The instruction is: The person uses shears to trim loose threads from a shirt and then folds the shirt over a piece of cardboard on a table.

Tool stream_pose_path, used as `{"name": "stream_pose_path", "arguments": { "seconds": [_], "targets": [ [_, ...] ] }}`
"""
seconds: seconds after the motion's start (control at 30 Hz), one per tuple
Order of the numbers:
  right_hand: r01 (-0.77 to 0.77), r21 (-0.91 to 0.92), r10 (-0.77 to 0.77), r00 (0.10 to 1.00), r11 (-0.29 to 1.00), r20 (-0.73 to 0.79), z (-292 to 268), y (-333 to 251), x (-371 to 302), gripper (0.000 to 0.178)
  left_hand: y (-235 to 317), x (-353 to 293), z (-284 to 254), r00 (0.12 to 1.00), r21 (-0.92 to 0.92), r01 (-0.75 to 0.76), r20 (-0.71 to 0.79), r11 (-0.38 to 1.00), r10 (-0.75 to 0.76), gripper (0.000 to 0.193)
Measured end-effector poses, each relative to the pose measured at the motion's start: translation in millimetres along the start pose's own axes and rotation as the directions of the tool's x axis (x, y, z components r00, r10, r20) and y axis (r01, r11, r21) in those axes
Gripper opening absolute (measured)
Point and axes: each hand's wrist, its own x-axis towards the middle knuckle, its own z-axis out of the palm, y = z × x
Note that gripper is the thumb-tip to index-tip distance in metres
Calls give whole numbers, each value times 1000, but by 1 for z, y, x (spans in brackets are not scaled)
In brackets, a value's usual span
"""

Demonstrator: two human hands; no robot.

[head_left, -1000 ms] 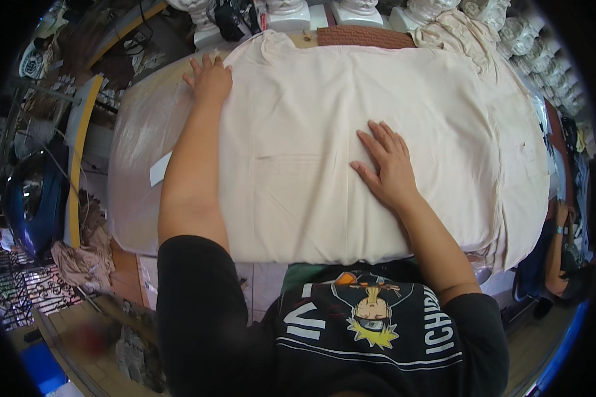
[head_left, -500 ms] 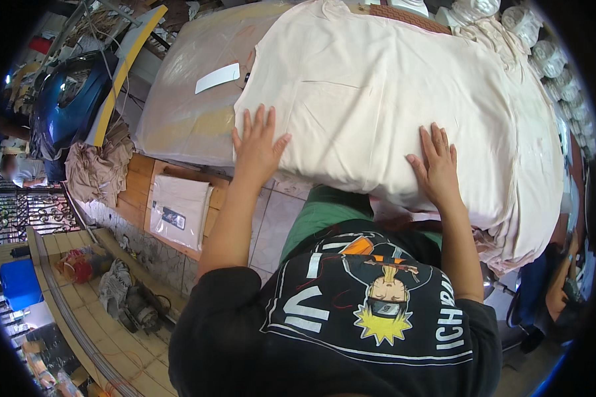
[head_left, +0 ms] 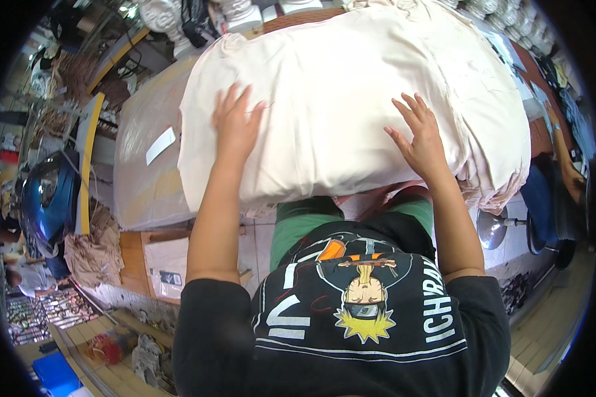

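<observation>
A large cream garment (head_left: 338,112) lies spread across the table in front of me, its lower edge hanging over toward my lap. My left hand (head_left: 237,122) is over the cloth's left part, fingers apart and slightly smeared by motion. Over the right part is my right hand (head_left: 418,132), fingers spread and holding nothing. Whether either palm touches the fabric I cannot tell. A white paper strip (head_left: 160,145) rests on the clear plastic sheet (head_left: 142,178) that covers the table to the left of the garment.
Bunched pinkish fabric (head_left: 487,188) hangs at the table's right end. A packed garment in clear plastic (head_left: 169,268) lies on a wooden bench (head_left: 134,255) at lower left. White thread cones (head_left: 238,13) line the far side. Another person's arm (head_left: 566,165) shows at right.
Both hands have lifted from lying flat on the cloth. The cloth looks smoother, with the slit-like crease no longer showing. My view has turned somewhat.
</observation>
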Motion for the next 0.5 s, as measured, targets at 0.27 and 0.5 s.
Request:
{"name": "stream_pose_path", "arguments": {
  "seconds": [0.27, 0.5],
  "targets": [
    [-118, 65, 123, 990, 991, -74, -56, 26, -13, 32, 35, 123, 161, 995, -196, 99, 12, 976, -99, 27],
    [-258, 35, 258, 934, 966, -246, -117, 101, -34, 26, 5, 122, 139, 986, -432, 169, 66, 886, -155, 29]
  ]
}}
